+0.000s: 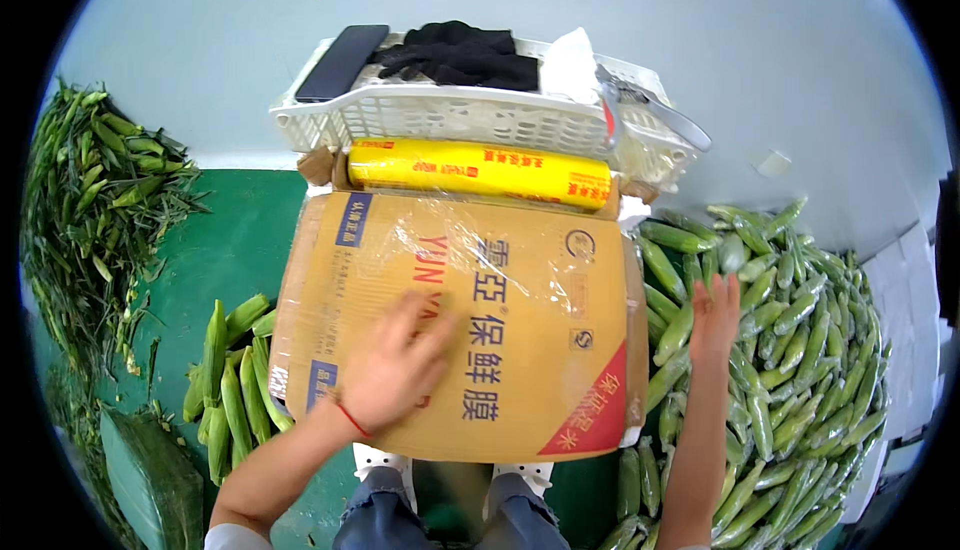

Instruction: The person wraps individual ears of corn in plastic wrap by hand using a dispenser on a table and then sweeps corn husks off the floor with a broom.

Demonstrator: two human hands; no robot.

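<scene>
My left hand (392, 362) is over the left middle of a cardboard box (560, 290), its fingers stretched out and slightly blurred, with nothing visible in them. Whether it touches the cardboard is hard to tell. My right hand (714, 315) is just beyond the box's right side, fingers raised and apart, in front of a heap of film-wrapped corn cobs (800, 380). Behind the flat box top lies a yellow roll of cling film (480, 172). Several green corn cobs in husks (232, 390) lie against the box's left side.
A white plastic basket (430, 115) behind the roll carries a dark phone (343, 63), black gloves (460, 55), white tissue (570, 68) and a grey curved tool (665, 115). Husk scraps (100, 190) pile up at far left on the green floor (245, 220). My shoes (385, 462) are below the box.
</scene>
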